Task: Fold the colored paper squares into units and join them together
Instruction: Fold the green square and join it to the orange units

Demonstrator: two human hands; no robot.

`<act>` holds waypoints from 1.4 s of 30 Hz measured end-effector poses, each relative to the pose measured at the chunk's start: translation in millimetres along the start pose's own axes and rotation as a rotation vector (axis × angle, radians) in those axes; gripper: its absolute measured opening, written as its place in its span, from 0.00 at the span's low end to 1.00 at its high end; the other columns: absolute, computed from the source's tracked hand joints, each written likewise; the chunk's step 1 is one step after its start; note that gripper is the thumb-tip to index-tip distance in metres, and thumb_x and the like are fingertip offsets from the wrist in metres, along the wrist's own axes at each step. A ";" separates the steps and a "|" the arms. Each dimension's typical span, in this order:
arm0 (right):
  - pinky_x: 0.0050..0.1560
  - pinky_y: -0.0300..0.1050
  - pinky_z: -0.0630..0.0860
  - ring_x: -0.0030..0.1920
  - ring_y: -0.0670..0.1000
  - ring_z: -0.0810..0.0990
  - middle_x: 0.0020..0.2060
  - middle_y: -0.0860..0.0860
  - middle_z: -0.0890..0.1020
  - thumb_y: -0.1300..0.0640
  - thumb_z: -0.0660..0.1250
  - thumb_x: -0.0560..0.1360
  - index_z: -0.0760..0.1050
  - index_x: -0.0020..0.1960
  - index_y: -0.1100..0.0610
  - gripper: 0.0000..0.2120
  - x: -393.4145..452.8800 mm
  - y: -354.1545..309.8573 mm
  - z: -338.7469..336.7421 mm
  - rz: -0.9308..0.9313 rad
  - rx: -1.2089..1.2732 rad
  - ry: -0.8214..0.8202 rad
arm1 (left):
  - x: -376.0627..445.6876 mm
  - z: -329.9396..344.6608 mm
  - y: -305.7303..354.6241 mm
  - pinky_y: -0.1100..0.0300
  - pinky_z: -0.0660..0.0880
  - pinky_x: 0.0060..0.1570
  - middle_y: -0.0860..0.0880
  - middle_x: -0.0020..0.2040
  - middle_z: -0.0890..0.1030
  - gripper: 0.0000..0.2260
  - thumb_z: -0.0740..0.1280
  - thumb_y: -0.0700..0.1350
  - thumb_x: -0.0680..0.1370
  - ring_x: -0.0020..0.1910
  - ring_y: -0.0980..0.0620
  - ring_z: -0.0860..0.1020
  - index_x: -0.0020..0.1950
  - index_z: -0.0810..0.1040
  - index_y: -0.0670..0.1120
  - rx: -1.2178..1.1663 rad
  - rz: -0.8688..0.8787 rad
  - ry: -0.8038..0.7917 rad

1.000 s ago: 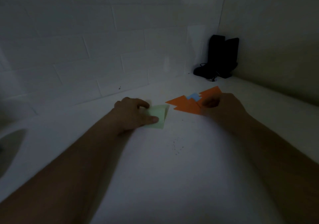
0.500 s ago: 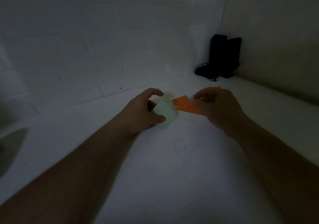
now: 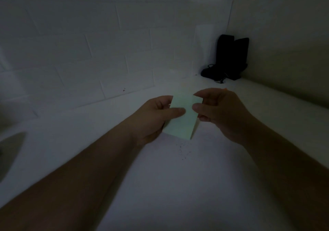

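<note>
My left hand holds the pale green paper just above the bench, thumb pressed across its face and the other fingers curled behind its left edge. My right hand is at the right edge, thumb and forefinger curled toward it; whether they pinch it yet or only touch I cannot tell in this dim light.

The paper is a folded strip, its long axis running from the near corner, low and toward me, up and away toward the tiled wall, leaning slightly left. A loose flap shows along its right side.

The risks, as I judge them: a crease made in this poor light may land crooked, so the unit will not lock with others; the flap may spring open if my thumb slips.

Far off in the corner stands a dark object, well apart.
</note>
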State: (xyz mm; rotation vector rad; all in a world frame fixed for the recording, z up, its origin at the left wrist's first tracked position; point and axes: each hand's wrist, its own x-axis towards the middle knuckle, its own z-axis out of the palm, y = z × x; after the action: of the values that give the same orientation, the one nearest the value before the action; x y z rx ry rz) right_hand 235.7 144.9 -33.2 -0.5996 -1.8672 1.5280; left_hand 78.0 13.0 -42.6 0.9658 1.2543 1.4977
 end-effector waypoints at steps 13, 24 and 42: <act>0.45 0.49 0.85 0.47 0.53 0.87 0.45 0.51 0.88 0.67 0.68 0.78 0.81 0.52 0.58 0.07 -2.0 -0.7 10.2 0.022 0.050 -0.069 | 3.6 4.1 0.0 0.51 0.84 0.50 0.37 0.55 0.86 0.04 0.67 0.36 0.82 0.51 0.42 0.86 0.56 0.80 0.39 0.013 0.092 0.212; 0.43 0.52 0.85 0.42 0.51 0.87 0.39 0.49 0.87 0.66 0.67 0.79 0.81 0.47 0.56 0.07 2.2 -1.1 9.5 0.043 0.121 0.069 | 4.7 3.6 0.7 0.51 0.84 0.49 0.36 0.52 0.86 0.06 0.66 0.35 0.82 0.47 0.41 0.84 0.58 0.81 0.39 0.185 0.128 0.267; 0.34 0.44 0.81 0.37 0.49 0.84 0.40 0.51 0.81 0.65 0.64 0.80 0.79 0.46 0.60 0.06 -0.1 -3.2 5.1 0.010 0.063 0.000 | -1.2 6.5 5.3 0.54 0.81 0.44 0.44 0.41 0.84 0.12 0.62 0.32 0.81 0.42 0.47 0.83 0.45 0.83 0.42 0.221 0.161 0.239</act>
State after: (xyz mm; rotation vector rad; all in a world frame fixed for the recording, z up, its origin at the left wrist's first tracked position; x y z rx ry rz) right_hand 232.3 140.6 -30.7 -0.5801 -1.8114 1.5874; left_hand 83.7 13.3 -36.3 1.0753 1.5709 1.6614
